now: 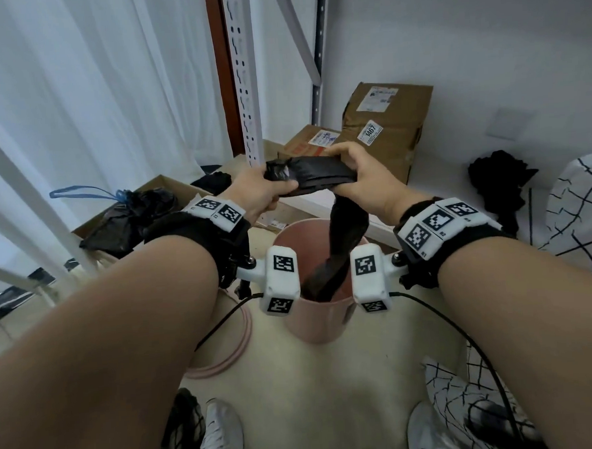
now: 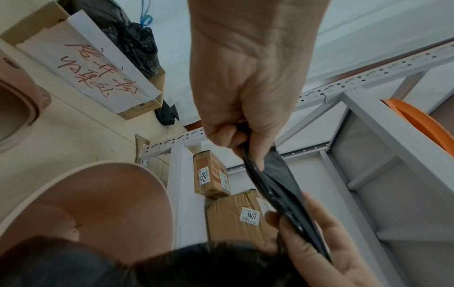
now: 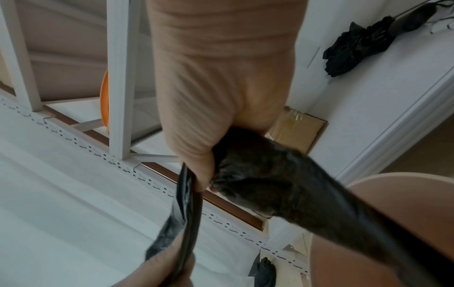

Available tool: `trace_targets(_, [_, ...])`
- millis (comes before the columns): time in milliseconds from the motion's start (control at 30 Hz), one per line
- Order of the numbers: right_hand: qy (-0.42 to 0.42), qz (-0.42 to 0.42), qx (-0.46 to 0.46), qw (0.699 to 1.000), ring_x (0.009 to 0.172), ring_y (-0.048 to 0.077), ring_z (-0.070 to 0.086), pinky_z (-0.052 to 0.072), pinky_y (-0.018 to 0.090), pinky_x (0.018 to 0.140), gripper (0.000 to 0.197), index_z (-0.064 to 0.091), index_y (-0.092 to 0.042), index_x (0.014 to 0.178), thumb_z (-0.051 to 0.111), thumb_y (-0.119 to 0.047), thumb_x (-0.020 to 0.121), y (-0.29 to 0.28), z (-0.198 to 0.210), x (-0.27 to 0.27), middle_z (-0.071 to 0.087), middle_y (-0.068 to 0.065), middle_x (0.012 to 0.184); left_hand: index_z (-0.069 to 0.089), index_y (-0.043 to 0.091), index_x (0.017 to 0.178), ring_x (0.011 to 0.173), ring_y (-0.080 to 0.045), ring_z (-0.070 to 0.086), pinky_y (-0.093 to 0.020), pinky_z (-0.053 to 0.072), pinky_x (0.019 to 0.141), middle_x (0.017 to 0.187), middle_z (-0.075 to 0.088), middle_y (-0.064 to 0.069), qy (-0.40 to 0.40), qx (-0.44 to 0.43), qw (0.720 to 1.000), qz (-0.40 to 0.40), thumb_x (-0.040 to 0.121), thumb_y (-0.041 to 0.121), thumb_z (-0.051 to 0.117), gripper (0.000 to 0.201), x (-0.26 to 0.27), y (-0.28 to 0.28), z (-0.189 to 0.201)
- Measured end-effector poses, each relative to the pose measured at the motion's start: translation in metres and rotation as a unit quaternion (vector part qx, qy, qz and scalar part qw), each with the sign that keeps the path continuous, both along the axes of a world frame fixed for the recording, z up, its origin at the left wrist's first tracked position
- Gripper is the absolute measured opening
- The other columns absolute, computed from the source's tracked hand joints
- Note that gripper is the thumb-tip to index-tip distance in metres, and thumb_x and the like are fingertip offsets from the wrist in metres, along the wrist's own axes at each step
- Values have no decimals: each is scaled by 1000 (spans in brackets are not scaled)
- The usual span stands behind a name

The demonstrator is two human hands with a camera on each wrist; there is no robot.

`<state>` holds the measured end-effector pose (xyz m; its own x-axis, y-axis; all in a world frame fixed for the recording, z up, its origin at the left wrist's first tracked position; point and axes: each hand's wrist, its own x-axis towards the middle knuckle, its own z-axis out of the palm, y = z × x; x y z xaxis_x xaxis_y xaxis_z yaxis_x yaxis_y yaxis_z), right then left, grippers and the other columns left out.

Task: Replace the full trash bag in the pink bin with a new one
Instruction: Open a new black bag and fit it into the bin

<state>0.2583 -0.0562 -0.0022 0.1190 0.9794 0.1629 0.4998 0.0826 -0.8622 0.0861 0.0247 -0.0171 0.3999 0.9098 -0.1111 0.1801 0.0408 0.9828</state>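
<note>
The pink bin (image 1: 318,322) stands on the floor below my wrists, its rim (image 2: 157,178) also in the left wrist view. A new black trash bag (image 1: 314,177) is stretched flat between both hands above the bin. My left hand (image 1: 265,188) pinches its left end (image 2: 267,174). My right hand (image 1: 360,178) grips the right end, and the rest of the bag (image 3: 294,186) hangs down from it into the bin. The full black trash bag (image 1: 129,216), tied with a blue drawstring, sits in a cardboard box at left.
A white metal shelf frame (image 1: 246,89) rises behind the bin, with brown parcels (image 1: 385,127) beside it. A pink ring (image 1: 226,351) lies on the floor left of the bin. A black umbrella (image 1: 498,182) rests at right. My shoes (image 1: 223,430) are at the bottom.
</note>
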Motion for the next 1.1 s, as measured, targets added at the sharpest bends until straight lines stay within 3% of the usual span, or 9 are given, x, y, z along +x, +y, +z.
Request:
trace_targets(133, [-148,-16,-41,988,69,18,58,47,28,67,10,62,-3,94,65,-10,87,-1,-5,6,62,6,84,59,12,79,51,-11,47,-23,43,51,65,52,-2,-18,53,983,172,92,18,57,15,-7,8,4])
trace_targets(300, [-249,-14,-123,960,89,30,64,47,32,75,15,66,-6,90,60,-19,91,-4,-14,15,68,14,91,57,3,99,67,-16,63,-24,58,53,86,62,-8,-123,53,963,234,95,17,51,16,-4,5,10])
trace_targets(467, [-22,25,-90,995,97,16,59,48,28,87,61,46,-16,134,73,-25,81,-5,-4,-2,57,-1,106,52,0,111,81,-19,66,-17,55,54,96,64,-13,-147,-2,987,61,92,6,56,20,8,-5,23])
trace_targets(600, [76,3,1,997,96,26,63,53,38,92,39,58,-4,121,68,-7,84,5,7,-19,65,10,101,51,-4,115,91,-23,69,-24,60,70,104,64,-15,-178,2,984,24,89,7,62,31,17,-10,29])
trace_targets(700, [87,-27,20,996,89,28,64,53,37,89,25,64,4,112,59,3,87,8,8,-21,67,19,99,57,4,101,92,-20,69,-25,58,80,99,66,-11,-178,11,984,-8,87,11,66,19,19,-13,30])
trace_targets(800, [86,-24,14,996,85,27,67,56,37,81,25,63,1,112,60,0,88,5,8,-21,69,16,96,60,8,91,85,-15,68,-20,58,78,92,66,-8,-160,38,986,-19,88,6,62,4,17,-14,28])
trace_targets(933, [139,32,-22,990,81,20,69,61,38,67,26,58,-28,111,65,-17,88,-2,11,-24,65,4,97,63,16,78,68,-4,66,-14,55,64,79,68,0,-105,61,993,-15,90,10,60,14,13,-14,27])
trace_targets(1000, [146,42,-43,987,81,21,69,60,41,69,13,61,-26,104,60,-30,91,-4,14,-27,66,5,96,62,20,69,57,-1,58,-15,49,58,66,61,4,-72,75,994,-25,90,16,62,21,13,-16,26])
trace_targets(1100, [161,9,-56,985,80,20,67,60,39,70,29,62,-15,107,46,-38,97,-2,16,-28,67,8,94,59,18,67,52,0,51,-17,47,58,62,53,4,-46,86,994,-39,94,20,56,27,15,-17,25])
